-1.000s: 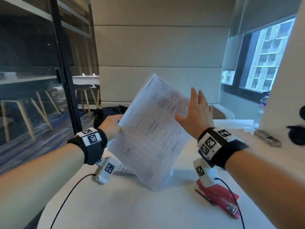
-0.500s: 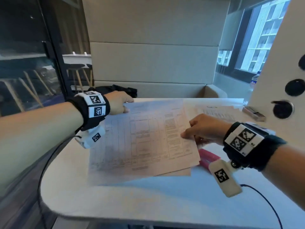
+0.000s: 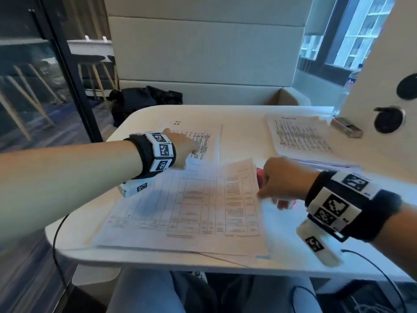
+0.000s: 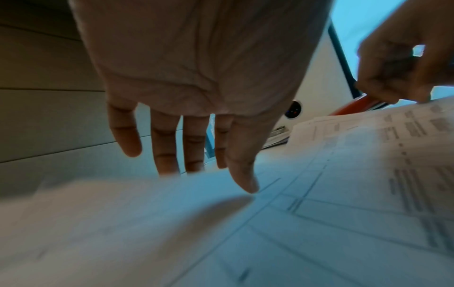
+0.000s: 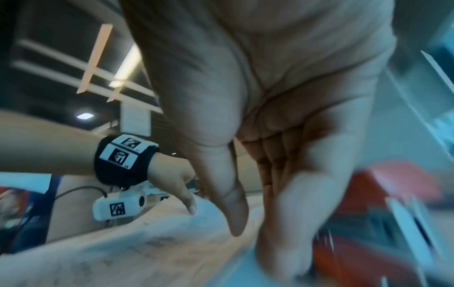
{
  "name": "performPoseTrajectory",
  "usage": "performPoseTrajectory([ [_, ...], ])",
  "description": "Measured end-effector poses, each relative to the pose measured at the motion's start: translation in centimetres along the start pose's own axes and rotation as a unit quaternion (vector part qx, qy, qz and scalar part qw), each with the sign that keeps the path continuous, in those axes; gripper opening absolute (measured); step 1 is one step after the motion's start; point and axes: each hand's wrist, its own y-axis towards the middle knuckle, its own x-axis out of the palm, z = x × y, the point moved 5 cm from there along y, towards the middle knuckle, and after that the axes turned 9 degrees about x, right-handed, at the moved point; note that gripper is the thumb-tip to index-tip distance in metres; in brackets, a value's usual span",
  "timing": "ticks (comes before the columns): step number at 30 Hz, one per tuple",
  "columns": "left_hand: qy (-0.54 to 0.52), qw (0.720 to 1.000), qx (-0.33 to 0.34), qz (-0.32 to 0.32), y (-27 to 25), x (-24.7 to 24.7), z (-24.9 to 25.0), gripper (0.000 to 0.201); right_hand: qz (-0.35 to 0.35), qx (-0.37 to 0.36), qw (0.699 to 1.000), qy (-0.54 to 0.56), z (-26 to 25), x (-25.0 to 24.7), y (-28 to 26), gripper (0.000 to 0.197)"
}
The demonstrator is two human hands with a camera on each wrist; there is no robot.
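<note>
A stack of printed table sheets point(image 3: 185, 211) lies flat on the white table point(image 3: 243, 116), near its front edge. My left hand point(image 3: 182, 147) hovers past the stack's far left corner, over a single printed sheet point(image 3: 203, 141). In the left wrist view its fingers point(image 4: 167, 147) hang straight above the paper point(image 4: 319, 213) and hold nothing. My right hand point(image 3: 275, 184) is at the stack's right edge, just over a red stapler point(image 3: 260, 177). In the right wrist view its thumb and fingers point(image 5: 282, 194) point down, loosely bent, with nothing seen between them. Motion blurs this view.
A second pile of printed pages point(image 3: 302, 138) lies at the back right, with a small metallic box point(image 3: 346, 127) beside it. A white partition with black round knobs point(image 3: 388, 119) closes the right side. A black bag point(image 3: 146, 98) sits on the bench behind. Glass wall at left.
The stack, held upright a second ago, now lies flat near the front edge. My left hand has let go and reached farther back. My right hand has released the stack's right edge.
</note>
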Motion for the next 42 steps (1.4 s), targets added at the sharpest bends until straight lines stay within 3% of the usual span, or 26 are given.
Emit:
performPoseTrajectory([
  [2, 0.004, 1.000, 0.023, 0.021, 0.2, 0.0, 1.3, 0.057, 0.130, -0.022, 0.984, -0.123, -0.5, -2.1, 0.1, 0.014],
  [4, -0.019, 0.997, 0.071, 0.028, 0.1, 0.2, 3.6, 0.063, 0.161, -0.043, 0.970, -0.178, -0.7, -3.0, 0.6, 0.017],
  [8, -0.060, 0.984, 0.169, 0.022, -0.8, 0.4, 9.2, 0.080, 0.066, -0.016, 0.978, -0.196, -0.3, -1.8, 2.6, 0.041],
  [13, -0.079, 0.982, 0.167, -0.041, -0.6, 2.1, 11.1, 0.107, 0.019, 0.019, 0.992, -0.125, 0.8, -1.1, 4.3, 0.022],
  [16, -0.053, 0.983, 0.168, -0.055, -0.5, 2.3, 10.6, 0.114, 0.067, 0.019, 0.996, -0.054, 1.4, -2.3, 4.7, 0.009],
  [19, -0.030, 0.984, 0.158, -0.077, -0.3, 2.3, 10.1, 0.119, 0.133, -0.047, 0.990, -0.006, 1.3, -3.7, 4.4, 0.022],
  [22, -0.041, 0.983, 0.144, -0.107, -0.1, 2.2, 9.9, 0.120, 0.059, -0.132, 0.988, -0.050, 0.4, -2.9, 3.1, 0.029],
  [28, -0.065, 0.983, 0.130, -0.116, 0.2, 1.9, 10.1, 0.125, -0.010, -0.175, 0.970, -0.169, 0.8, 0.6, 2.4, 0.029],
  [31, -0.075, 0.983, 0.121, -0.115, 0.2, 2.0, 10.2, 0.127, -0.009, -0.189, 0.967, -0.172, 0.8, 1.4, 2.6, 0.030],
  [33, -0.087, 0.982, 0.117, -0.119, 0.3, 2.3, 10.2, 0.131, -0.005, -0.201, 0.962, -0.185, 0.5, 1.9, 2.5, 0.021],
  [35, -0.096, 0.981, 0.115, -0.123, 0.4, 2.6, 10.3, 0.133, -0.007, -0.208, 0.959, -0.191, 0.2, 2.3, 2.5, 0.031],
  [38, -0.090, 0.982, 0.113, -0.126, 0.5, 2.7, 10.4, 0.130, 0.002, -0.222, 0.955, -0.199, 0.1, 2.6, 2.7, 0.027],
  [42, -0.079, 0.983, 0.114, -0.121, 0.6, 2.7, 10.5, 0.125, 0.018, -0.223, 0.953, -0.203, 0.0, 3.3, 2.9, 0.042],
])
